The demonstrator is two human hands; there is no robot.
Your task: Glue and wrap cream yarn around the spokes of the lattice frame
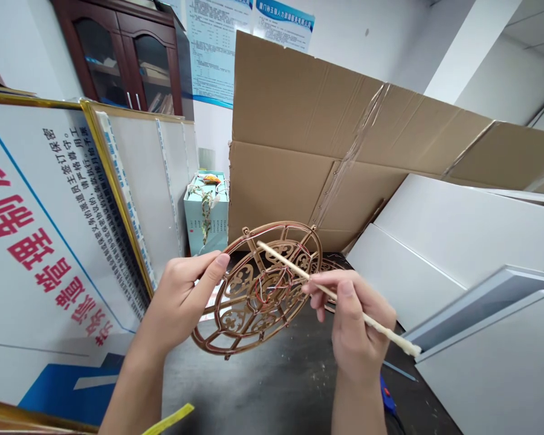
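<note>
My left hand grips the left rim of a round bronze-coloured openwork frame, holding it tilted above the dark floor. Thin red wires cross the frame's middle. My right hand pinches a thin pale wooden stick like a pen. The stick's far tip rests over the upper part of the frame, and its near end sticks out past my wrist to the right.
A large flattened cardboard box leans behind. Framed printed signs stand at left, white panels lean at right. A teal gift box sits at the back. A yellow strip lies on the dark floor.
</note>
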